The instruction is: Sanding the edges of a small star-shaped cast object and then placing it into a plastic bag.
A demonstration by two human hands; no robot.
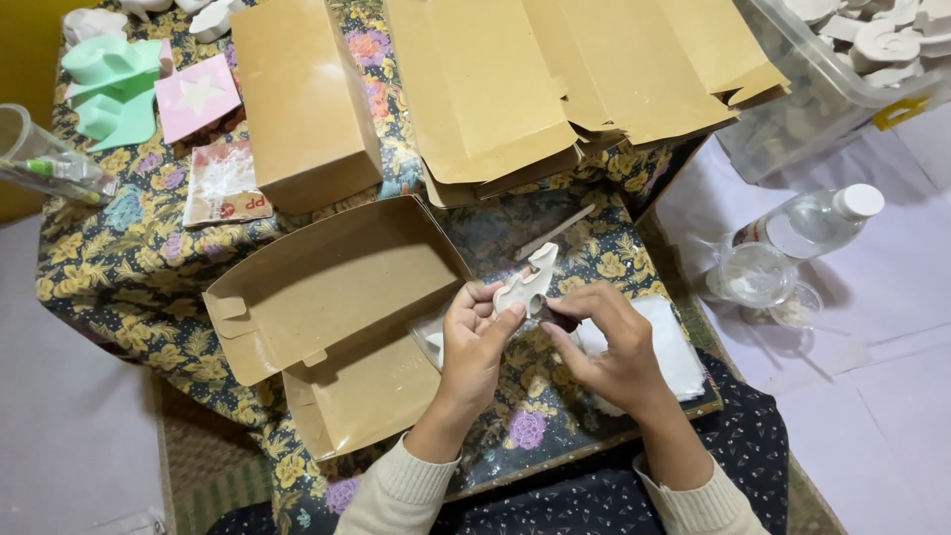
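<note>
I hold the plaster figure (527, 285) pinched in my left hand (475, 347), long axis rising up-right from the fingertips. My right hand (609, 352) touches its lower end, fingers curled around something dark.

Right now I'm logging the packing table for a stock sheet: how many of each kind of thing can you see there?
White plaster figure, held by left hand and right hand: 1
Open cardboard box: 1
Closed cardboard box: 1
Green moulds: 2
Pink mould: 1
Wooden stick: 1
Flat-folded boxes: a stack, count unclear
Total counted: 7
</note>
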